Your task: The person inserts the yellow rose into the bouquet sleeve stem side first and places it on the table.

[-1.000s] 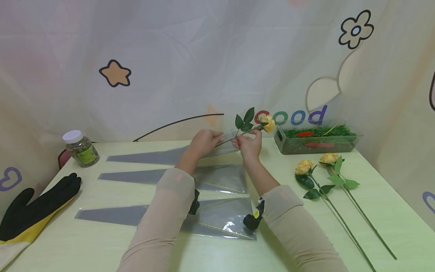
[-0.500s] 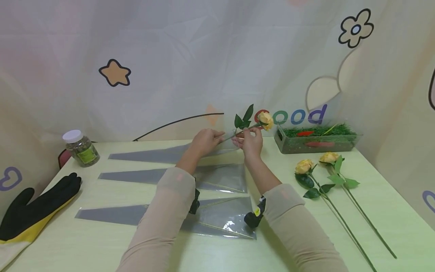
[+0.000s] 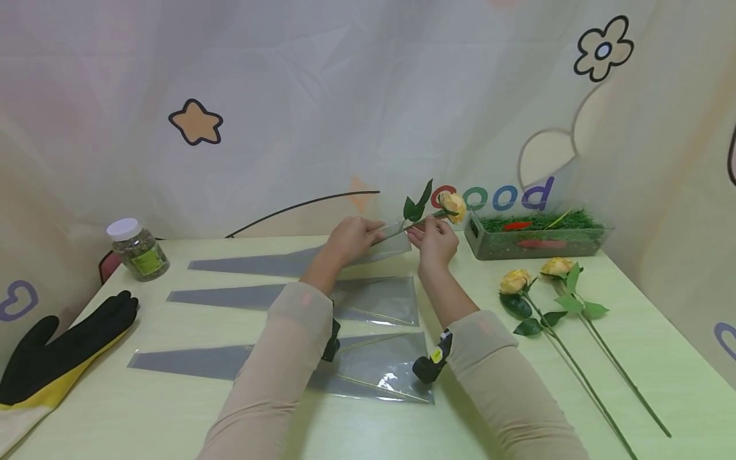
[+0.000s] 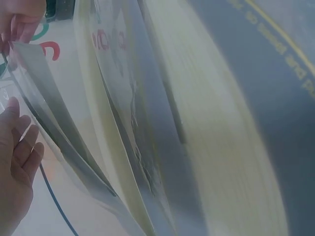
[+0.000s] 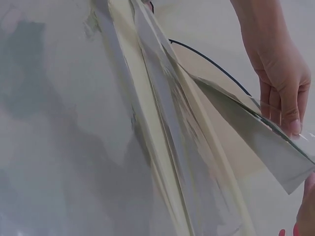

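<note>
My right hand [image 3: 437, 245] pinches the stem of a yellow artificial rose [image 3: 453, 207] just below its bloom. The dark green leaves [image 3: 415, 207] stick up between the two hands. With thumb and fingers my left hand [image 3: 352, 239] pinches the open end of a tapered flower sleeve [image 3: 253, 263], clear on one side and grey on the other. The rose's stem runs leftward into this sleeve; the right wrist view shows the dark stem [image 5: 251, 112] along the sleeve, lifted off the table. Two more flat sleeves, the middle one [image 3: 379, 297] and the near one [image 3: 385, 364], lie under my forearms.
Two yellow roses [image 3: 514, 281] lie on the right of the table. Behind them stands a clear box of artificial grass [image 3: 537, 239]. On the left are a white-lidded jar [image 3: 140, 255] and a black and yellow glove [image 3: 69, 351]. A printed curtain [image 3: 287, 128] hangs behind.
The right hand has shifted slightly right, and the sleeve's open end has come right with the left hand. The leaves sit a little further right and closer together.
</note>
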A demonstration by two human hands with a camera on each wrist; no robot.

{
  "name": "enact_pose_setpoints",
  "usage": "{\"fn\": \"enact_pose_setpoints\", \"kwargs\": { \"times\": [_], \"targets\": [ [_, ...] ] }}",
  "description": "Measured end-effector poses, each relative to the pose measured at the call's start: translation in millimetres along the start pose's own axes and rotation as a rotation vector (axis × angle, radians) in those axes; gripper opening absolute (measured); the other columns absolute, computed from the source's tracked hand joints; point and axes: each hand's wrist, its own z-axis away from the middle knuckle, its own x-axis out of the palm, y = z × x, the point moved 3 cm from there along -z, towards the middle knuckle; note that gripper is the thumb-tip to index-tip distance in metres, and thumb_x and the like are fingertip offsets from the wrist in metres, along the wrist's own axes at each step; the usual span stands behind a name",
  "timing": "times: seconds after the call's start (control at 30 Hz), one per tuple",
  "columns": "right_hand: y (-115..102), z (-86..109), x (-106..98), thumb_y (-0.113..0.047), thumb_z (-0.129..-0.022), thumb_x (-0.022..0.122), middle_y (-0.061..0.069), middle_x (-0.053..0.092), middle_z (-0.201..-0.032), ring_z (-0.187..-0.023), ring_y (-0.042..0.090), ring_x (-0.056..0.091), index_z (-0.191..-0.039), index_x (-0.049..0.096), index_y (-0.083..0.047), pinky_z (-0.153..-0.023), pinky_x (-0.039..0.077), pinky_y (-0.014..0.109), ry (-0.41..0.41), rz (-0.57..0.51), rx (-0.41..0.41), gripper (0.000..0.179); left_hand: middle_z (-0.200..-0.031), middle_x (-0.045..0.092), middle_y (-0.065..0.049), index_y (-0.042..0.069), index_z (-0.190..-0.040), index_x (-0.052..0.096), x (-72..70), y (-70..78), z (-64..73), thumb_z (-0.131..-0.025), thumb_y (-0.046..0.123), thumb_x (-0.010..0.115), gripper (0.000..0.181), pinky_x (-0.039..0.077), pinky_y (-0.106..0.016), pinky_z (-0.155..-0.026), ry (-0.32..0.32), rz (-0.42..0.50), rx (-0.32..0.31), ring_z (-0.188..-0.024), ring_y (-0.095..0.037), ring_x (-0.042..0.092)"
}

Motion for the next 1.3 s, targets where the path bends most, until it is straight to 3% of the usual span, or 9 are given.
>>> {"fn": "enact_pose_setpoints", "kwargs": {
  "times": [0.17, 0.27, 0.4, 0.5, 0.57, 0.87, 1.07, 1.3],
  "targets": [
    [-5, -0.6, -4, -0.01, -0.093, 0.055, 0.008, 0.062, -0.072, -0.056, 0.012, 0.064, -0.111, 0.058, 0.012, -0.059, 0.053, 0.025, 0.026, -0.059, -0.024, 0.029, -0.121, 0.059, -0.005, 0.013, -0.127, 0.058, -1.0, 1.2, 0.2, -0.093, 0.029, 0.055, 0.037, 0.041, -0.031, -0.074, 0.019, -0.004, 0.011, -0.072, -0.016, 0.049],
    [-8, -1.6, -7, -0.009, -0.092, 0.056, 0.007, 0.061, -0.072, -0.057, 0.012, 0.064, -0.111, 0.059, 0.011, -0.059, 0.053, 0.025, 0.047, -0.073, -0.029, 0.027, -0.119, 0.061, -0.006, 0.012, -0.127, 0.058, -1.1, 1.2, 0.3, -0.094, 0.028, 0.055, 0.038, 0.039, -0.029, -0.065, 0.018, 0.019, 0.012, -0.058, -0.013, 0.04],
    [-10, -1.8, -9, -0.008, -0.091, 0.056, 0.008, 0.061, -0.074, -0.059, 0.013, 0.064, -0.103, 0.061, 0.006, -0.061, 0.053, 0.025, 0.054, -0.081, -0.002, 0.019, -0.094, 0.068, -0.009, 0.012, -0.128, 0.057, -0.7, 1.0, 0.0, -0.094, 0.028, 0.054, 0.038, 0.032, -0.028, -0.054, 0.011, 0.042, 0.003, -0.044, -0.011, 0.022],
    [-10, -0.9, -8, -0.007, -0.09, 0.058, 0.008, 0.061, -0.072, -0.059, 0.013, 0.064, -0.094, 0.061, 0.002, -0.062, 0.053, 0.025, 0.056, -0.096, 0.032, 0.01, -0.073, 0.063, -0.009, 0.012, -0.128, 0.057, -0.2, 1.5, -0.7, -0.094, 0.028, 0.055, 0.038, 0.033, -0.027, -0.055, 0.019, 0.041, 0.005, -0.044, -0.01, 0.022],
    [-9, -0.1, -7, -0.006, -0.09, 0.059, 0.007, 0.061, -0.07, -0.058, 0.012, 0.063, -0.091, 0.062, 0.001, -0.062, 0.052, 0.024, 0.054, -0.101, 0.048, 0.008, -0.071, 0.061, -0.008, 0.013, -0.128, 0.057, 0.1, 1.9, -1.0, -0.094, 0.028, 0.055, 0.037, 0.035, -0.027, -0.058, 0.021, 0.039, 0.005, -0.045, -0.01, 0.025],
    [-6, 3.2, -1, 0.001, -0.086, 0.06, 0.004, 0.061, -0.058, -0.053, 0.009, 0.062, -0.099, 0.062, 0.012, -0.058, 0.052, 0.022, 0.012, -0.112, 0.073, 0.017, -0.086, 0.067, -0.011, 0.014, -0.128, 0.057, -1.4, 3.4, -0.3, -0.094, 0.028, 0.055, 0.037, 0.038, -0.028, -0.063, 0.036, 0.048, -0.006, -0.049, -0.012, 0.029],
    [-2, 3.8, 2, -0.001, -0.086, 0.062, 0.003, 0.063, -0.059, -0.053, 0.008, 0.063, -0.091, 0.061, 0.006, -0.057, 0.051, 0.021, -0.027, -0.089, 0.089, 0.009, -0.081, 0.066, -0.011, 0.013, -0.128, 0.057, -2.2, 3.4, -0.5, -0.093, 0.027, 0.056, 0.037, 0.039, -0.03, -0.066, 0.047, 0.038, 0.002, -0.055, -0.014, 0.033],
    [-1, 3.6, 1, 0.0, -0.086, 0.063, 0.003, 0.062, -0.064, -0.055, 0.008, 0.063, -0.101, 0.059, 0.007, -0.058, 0.051, 0.02, -0.028, -0.066, 0.093, 0.017, -0.078, 0.064, -0.011, 0.015, -0.128, 0.057, -1.7, 3.9, -0.3, -0.093, 0.027, 0.056, 0.037, 0.039, -0.029, -0.065, 0.04, 0.048, -0.011, -0.053, -0.014, 0.033]
  ]
}}
